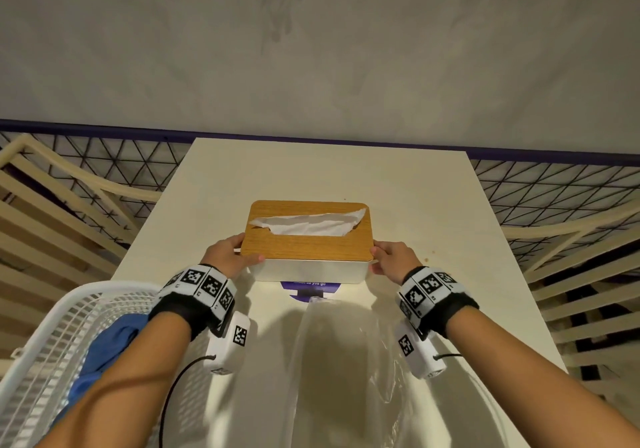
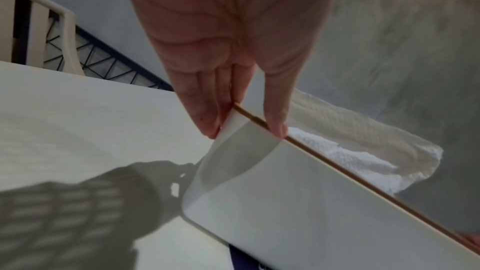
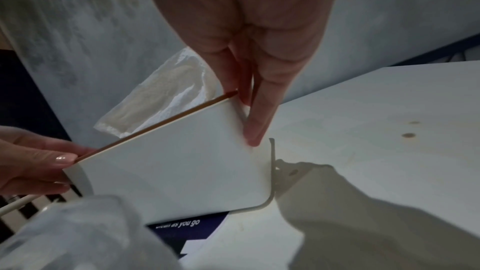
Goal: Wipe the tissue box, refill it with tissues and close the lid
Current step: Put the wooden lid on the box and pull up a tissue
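Observation:
The tissue box (image 1: 308,269) has a white body and a wooden lid (image 1: 304,247) seated flat on top. A white tissue (image 1: 308,224) sticks out of the lid's slot. It stands mid-table. My left hand (image 1: 230,255) grips its near left corner, thumb on the lid's edge, fingers along the side wall. My right hand (image 1: 393,260) grips the near right corner the same way. In the left wrist view the fingers (image 2: 207,100) lie against the box wall (image 2: 272,192) below the tissue (image 2: 350,141). The right wrist view shows my right hand (image 3: 254,59) at the box (image 3: 176,161).
A white mesh basket (image 1: 52,343) holding a blue cloth (image 1: 104,350) sits at the near left. Clear plastic wrapping (image 1: 346,361) lies on the white table (image 1: 433,205) between my arms, over a purple sticker (image 1: 308,288). Slatted frames flank the table; a wall rises behind.

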A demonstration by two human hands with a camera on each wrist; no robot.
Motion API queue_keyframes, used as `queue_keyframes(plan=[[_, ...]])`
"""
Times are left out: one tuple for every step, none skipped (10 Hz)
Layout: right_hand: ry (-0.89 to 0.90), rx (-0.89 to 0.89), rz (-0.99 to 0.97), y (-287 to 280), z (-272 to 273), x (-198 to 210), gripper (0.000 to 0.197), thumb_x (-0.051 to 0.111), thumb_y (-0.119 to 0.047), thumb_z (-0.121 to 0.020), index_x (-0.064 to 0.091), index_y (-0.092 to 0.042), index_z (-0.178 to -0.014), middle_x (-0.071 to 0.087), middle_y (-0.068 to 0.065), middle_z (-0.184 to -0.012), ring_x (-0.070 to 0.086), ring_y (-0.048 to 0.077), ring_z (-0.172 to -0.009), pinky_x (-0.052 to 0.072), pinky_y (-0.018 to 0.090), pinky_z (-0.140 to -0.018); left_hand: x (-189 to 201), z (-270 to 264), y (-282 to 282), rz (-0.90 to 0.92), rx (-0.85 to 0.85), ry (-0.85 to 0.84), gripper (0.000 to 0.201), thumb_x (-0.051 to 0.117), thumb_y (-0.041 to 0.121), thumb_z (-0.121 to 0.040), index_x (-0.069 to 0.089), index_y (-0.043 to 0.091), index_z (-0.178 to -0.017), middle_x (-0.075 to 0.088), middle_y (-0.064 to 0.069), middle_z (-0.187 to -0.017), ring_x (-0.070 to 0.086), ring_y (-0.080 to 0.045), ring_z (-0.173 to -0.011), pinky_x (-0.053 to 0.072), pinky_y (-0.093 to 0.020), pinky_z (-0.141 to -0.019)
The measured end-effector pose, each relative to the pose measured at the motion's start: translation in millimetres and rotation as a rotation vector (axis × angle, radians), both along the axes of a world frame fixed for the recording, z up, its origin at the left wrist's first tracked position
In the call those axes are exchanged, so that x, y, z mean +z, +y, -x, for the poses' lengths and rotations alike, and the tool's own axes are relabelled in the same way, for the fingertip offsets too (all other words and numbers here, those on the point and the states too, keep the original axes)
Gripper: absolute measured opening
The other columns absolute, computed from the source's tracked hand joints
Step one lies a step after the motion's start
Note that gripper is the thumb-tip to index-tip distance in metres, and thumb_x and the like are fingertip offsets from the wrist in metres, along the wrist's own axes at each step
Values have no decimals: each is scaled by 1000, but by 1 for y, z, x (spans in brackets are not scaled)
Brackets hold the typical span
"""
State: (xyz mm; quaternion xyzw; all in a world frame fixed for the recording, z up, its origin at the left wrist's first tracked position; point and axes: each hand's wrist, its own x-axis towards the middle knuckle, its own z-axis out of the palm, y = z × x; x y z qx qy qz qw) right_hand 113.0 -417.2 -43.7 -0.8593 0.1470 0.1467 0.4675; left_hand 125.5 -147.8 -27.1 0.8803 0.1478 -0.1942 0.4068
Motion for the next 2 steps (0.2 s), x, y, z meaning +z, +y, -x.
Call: queue_keyframes(plan=[[24, -37, 19, 3, -2, 2, 32, 38, -12, -98, 58, -9, -122, 65, 19, -115, 58, 22, -83, 48, 34, -96, 5, 2, -2, 3, -10, -19, 58, 65, 22, -84, 44, 18, -137, 58, -6, -132, 53, -24, -121, 36, -30, -101], [29, -89, 66, 3, -2, 6, 31, 38, -15, -98, 63, -4, -114, 66, 19, -113, 62, 28, -88, 47, 36, -94, 4, 2, -3, -8, -8, -44, 63, 65, 25, -84, 38, 15, -140, 52, -6, -139, 50, -23, -125, 36, -28, -102]])
